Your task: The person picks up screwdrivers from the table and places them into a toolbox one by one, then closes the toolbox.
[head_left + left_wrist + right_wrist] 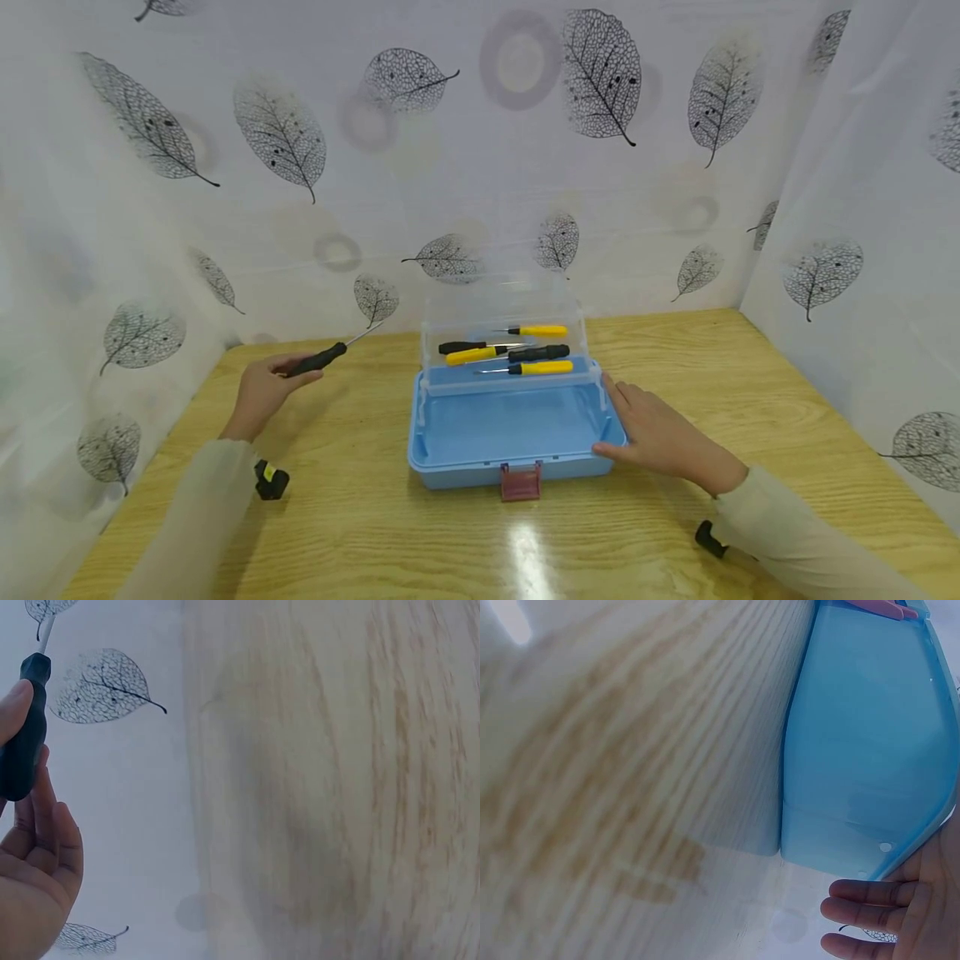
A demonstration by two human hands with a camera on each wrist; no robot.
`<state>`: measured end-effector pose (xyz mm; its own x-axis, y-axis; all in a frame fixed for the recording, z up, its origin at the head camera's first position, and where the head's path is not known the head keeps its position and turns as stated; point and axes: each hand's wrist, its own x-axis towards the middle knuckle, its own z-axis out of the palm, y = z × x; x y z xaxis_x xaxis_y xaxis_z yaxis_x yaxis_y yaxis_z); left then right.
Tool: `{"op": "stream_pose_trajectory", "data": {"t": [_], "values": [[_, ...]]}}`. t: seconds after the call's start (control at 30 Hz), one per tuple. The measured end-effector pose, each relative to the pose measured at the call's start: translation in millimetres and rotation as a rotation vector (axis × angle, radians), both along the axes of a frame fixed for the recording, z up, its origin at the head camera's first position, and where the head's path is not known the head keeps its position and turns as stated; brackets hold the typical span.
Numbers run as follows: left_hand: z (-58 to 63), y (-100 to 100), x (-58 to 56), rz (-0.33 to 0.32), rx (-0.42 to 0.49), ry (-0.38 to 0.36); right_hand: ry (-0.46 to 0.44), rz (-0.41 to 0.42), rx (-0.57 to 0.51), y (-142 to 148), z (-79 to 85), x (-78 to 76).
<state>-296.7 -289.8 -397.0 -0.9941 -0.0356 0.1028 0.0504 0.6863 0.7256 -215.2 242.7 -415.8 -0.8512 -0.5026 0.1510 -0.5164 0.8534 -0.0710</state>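
Observation:
My left hand (262, 392) holds a screwdriver (321, 359) above the left side of the table, its shaft tilted up to the right. The left wrist view shows the thumb along the dark handle (28, 727), other fingers loosely bent below. At the centre stands a light-blue toolbox (461, 478) with its clear lid (498, 298) tipped back. My right hand (660, 429) rests at the box's right end, thumb on the front corner of the rim. In the right wrist view, extended fingers (866, 891) lie beside the blue wall (870, 735).
Several screwdrivers with yellow or black handles, among them a yellow one (546, 367), lie within the lid's outline. A reddish latch (521, 483) sticks out at the box front. Leaf-print curtain (487, 183) encloses the wooden table (360, 533) at the back and sides.

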Motion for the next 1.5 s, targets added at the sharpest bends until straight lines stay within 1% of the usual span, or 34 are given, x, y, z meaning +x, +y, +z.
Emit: {"op": "stream_pose_trajectory", "data": {"t": [0.17,0.4,0.57,0.77,1.0,1.23,1.33,1.5], "values": [[6.3,5.8,1.1,-0.014,-0.016,0.028,0.005,0.001,0.001,-0.3,0.7,0.0],[19.5,19.6,8.5,-0.032,0.002,0.041,-0.008,-0.007,0.010,-0.4,1.3,0.0],[28.4,29.5,11.9,-0.061,0.007,0.058,-0.009,-0.011,0.011,-0.5,1.0,0.2],[35.5,37.7,14.5,-0.088,-0.021,0.082,-0.010,-0.013,0.007,-1.4,1.6,0.9],[43.6,49.8,17.8,-0.122,-0.016,0.091,-0.024,-0.021,0.006,-1.9,3.2,2.1],[50.0,60.5,19.8,-0.164,-0.040,0.134,-0.030,-0.023,0.011,-2.4,4.3,2.4],[52.7,63.9,19.9,-0.175,-0.047,0.131,-0.030,-0.022,0.010,-2.2,3.9,2.2],[58.5,71.5,19.2,-0.193,-0.048,0.106,-0.020,-0.018,0.012,-1.6,2.5,1.5]]}}
